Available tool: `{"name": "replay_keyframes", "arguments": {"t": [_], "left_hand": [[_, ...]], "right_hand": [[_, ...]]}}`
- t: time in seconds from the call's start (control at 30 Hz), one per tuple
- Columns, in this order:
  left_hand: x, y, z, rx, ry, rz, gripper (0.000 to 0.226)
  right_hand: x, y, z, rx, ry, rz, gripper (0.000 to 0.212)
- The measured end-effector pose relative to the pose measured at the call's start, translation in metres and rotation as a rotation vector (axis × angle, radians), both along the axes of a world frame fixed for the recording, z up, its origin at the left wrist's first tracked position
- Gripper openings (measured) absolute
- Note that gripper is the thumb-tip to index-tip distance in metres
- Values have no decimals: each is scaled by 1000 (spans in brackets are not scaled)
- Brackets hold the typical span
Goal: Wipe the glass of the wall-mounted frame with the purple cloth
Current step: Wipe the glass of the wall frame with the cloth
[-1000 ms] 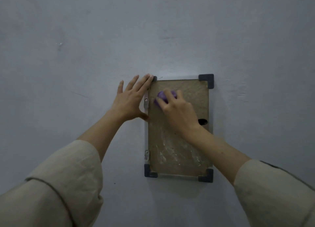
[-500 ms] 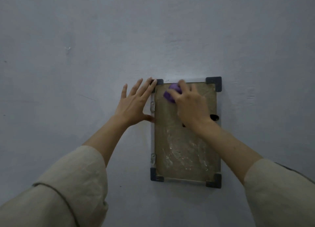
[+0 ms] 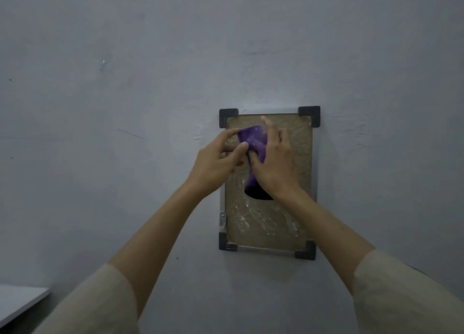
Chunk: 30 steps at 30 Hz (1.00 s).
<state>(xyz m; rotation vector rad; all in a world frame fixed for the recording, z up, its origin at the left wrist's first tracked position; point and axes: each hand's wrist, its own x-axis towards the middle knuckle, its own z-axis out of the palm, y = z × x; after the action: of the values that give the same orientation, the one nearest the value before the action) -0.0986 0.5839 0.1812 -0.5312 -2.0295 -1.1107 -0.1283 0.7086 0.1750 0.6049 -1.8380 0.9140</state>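
Here, both hands pinching purple cloth (image 3: 253,142), frame (image 3: 305,158) glass, lettering unreadable

Two bare forearms, loose beige sleeves (image 3: 95,306) pushed up near the elbows

Both arms reach up and forward, bare below loose, pale sleeves. The left hand (image 3: 216,160) has its thumb and first finger curled, pinching the left edge of the purple cloth (image 3: 253,142). The right hand (image 3: 273,163) is just beside it on the right, fingers pointing up and a bit bent, holding the cloth too.
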Motion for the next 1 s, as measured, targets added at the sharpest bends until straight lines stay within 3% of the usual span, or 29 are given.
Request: {"name": "replay_keyframes", "arguments": {"t": [0.17, 0.3, 0.43, 0.57, 0.7, 0.77, 0.9, 1.0], "left_hand": [[-7, 20, 7, 30, -3, 38, 54], [-16, 25, 14, -30, 79, 41, 65], [-27, 28, 14, -232, 190, 151, 71], [-37, 25, 11, -510, 298, 347, 67], [-41, 10, 14, -690, 373, 552, 56], [-42, 1, 16, -608, 382, 621, 54], [-43, -4, 16, -220, 273, 613, 56], [-38, 14, 9, -326, 327, 472, 61]], "right_hand": [[11, 2, 7, -210, -240, 402, 99], [15, 20, 15, -328, -412, 744, 102], [13, 41, 18, -296, -498, 842, 100], [10, 56, 22, -111, -474, 618, 92], [4, 79, 30, 333, 43, -167, 72], [-4, 93, 35, 501, 75, -368, 69], [-14, 114, 41, 741, -111, -481, 107], [-15, 119, 40, 791, -100, -519, 125]]}}
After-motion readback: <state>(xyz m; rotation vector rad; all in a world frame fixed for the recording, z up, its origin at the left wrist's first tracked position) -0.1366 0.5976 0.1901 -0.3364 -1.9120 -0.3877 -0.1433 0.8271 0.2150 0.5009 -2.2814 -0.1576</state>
